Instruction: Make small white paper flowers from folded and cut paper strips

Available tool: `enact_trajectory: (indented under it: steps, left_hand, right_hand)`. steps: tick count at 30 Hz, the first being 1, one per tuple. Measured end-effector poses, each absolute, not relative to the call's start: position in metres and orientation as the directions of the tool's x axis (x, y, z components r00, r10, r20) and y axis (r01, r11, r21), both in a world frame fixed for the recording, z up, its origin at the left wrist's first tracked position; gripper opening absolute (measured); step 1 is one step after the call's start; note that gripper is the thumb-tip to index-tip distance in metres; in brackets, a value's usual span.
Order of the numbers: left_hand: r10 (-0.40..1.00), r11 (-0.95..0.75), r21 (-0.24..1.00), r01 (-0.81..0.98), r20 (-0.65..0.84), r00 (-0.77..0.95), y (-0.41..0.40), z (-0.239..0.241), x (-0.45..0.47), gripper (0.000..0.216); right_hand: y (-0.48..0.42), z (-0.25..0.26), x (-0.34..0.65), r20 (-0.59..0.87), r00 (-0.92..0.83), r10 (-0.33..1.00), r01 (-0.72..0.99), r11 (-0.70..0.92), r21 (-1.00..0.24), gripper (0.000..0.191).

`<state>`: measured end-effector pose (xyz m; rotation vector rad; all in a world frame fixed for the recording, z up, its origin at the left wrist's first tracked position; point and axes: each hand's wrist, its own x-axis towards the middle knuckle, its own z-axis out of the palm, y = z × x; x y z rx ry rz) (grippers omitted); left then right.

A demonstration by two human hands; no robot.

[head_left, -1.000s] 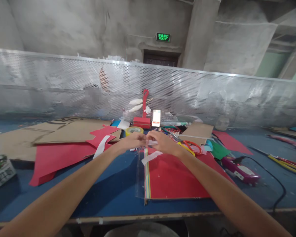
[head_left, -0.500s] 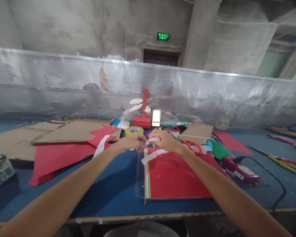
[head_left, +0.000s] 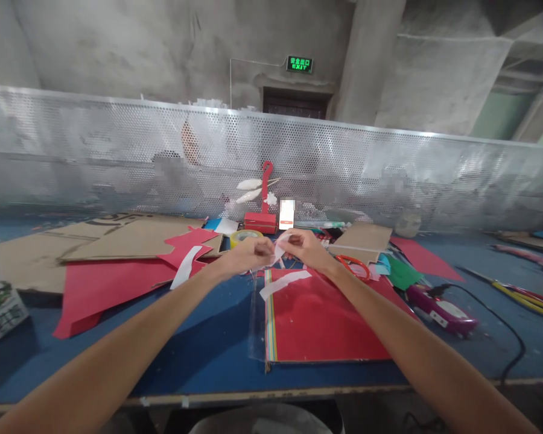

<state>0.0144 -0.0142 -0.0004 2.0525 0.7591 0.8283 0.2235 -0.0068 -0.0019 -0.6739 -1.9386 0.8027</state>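
My left hand (head_left: 247,254) and my right hand (head_left: 304,248) meet above the far end of a pack of coloured paper (head_left: 321,319) with a red top sheet in a clear sleeve. Both hands pinch a small white paper strip (head_left: 279,250) between their fingertips, held a little above the table. Another white strip (head_left: 284,284) lies on the red sheet just below the hands. A yellow tape roll (head_left: 243,236) sits right behind my left hand. Red-handled scissors (head_left: 353,266) lie just right of my right wrist.
Cardboard sheets (head_left: 95,244) and red paper (head_left: 113,283) cover the blue table (head_left: 199,349) at left, with a printed carton (head_left: 0,307) at the far left. A purple glue gun (head_left: 438,308) with a black cord lies at right. A perforated metal screen (head_left: 117,157) backs the table.
Both hands have risen slightly and moved away from me, lifting the small white strip off the red sheet. The other strip stays on the paper.
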Motion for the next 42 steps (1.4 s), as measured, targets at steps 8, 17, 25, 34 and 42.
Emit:
enact_trajectory:
  steps: [8,17,25,34,42]
  left_hand:
    - [0.701,-0.569,0.805,0.165,0.37,0.61,-0.017,0.0,0.019,0.021]
    - [0.67,-0.62,0.762,0.186,0.392,0.631,-0.021,0.001,0.02,0.026]
    - [0.737,-0.639,0.689,0.342,0.422,0.528,-0.014,0.0,0.019,0.022]
    - [0.786,-0.597,0.739,0.313,0.46,0.414,-0.012,0.003,0.018,0.013]
    - [0.834,-0.477,0.871,0.121,0.405,0.374,-0.013,0.0,0.02,0.017]
  right_hand:
    - [-0.008,0.0,0.222,0.512,-0.41,0.755,0.103,0.596,-0.796,0.028]
    - [-0.011,0.0,0.222,0.427,-0.376,0.823,0.192,0.52,-0.833,0.021]
    - [-0.008,-0.004,0.222,0.373,-0.399,0.838,0.266,0.495,-0.827,0.026]
    - [-0.006,-0.009,0.22,0.53,-0.394,0.751,0.281,0.647,-0.709,0.046]
    - [-0.011,-0.009,0.218,0.406,-0.515,0.755,0.184,0.56,-0.808,0.036]
